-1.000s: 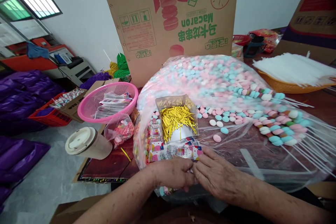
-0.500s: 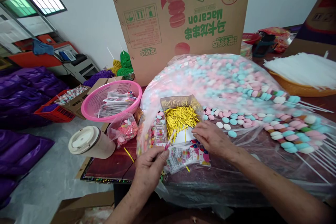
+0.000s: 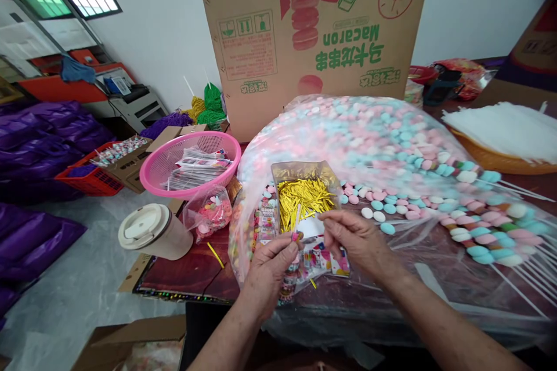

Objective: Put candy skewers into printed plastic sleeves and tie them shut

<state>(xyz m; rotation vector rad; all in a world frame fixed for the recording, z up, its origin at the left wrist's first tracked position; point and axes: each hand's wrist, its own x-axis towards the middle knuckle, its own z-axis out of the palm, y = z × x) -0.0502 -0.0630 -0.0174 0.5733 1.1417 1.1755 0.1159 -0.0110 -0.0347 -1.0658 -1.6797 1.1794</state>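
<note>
My left hand (image 3: 273,264) is closed around the gathered neck of a bagged candy skewer (image 3: 289,284). The pale stick points up from my fingers, and the wrapped candies hang below them. To its right, my right hand (image 3: 354,237) is pinched, thumb against forefinger; anything thin between them is too small to make out. Behind both hands is an open-topped box holding gold twist ties (image 3: 304,200). Printed candy bags (image 3: 322,258) lie flat beneath my hands, with one loose twist tie (image 3: 313,283) near their front edge.
Behind lies a big clear plastic sheet over pastel candies (image 3: 357,133), with candy skewers (image 3: 487,220) at right. A pink basket (image 3: 150,171) of bags, a small bag of candies (image 3: 211,214) and a lidded cup (image 3: 167,237) stand left. A macaron carton (image 3: 252,0) rises behind.
My left hand has moved up and right, and the wrapped candies now show below it. My right hand has come away from the gold ties, its fingers pinched. The view has shifted slightly.
</note>
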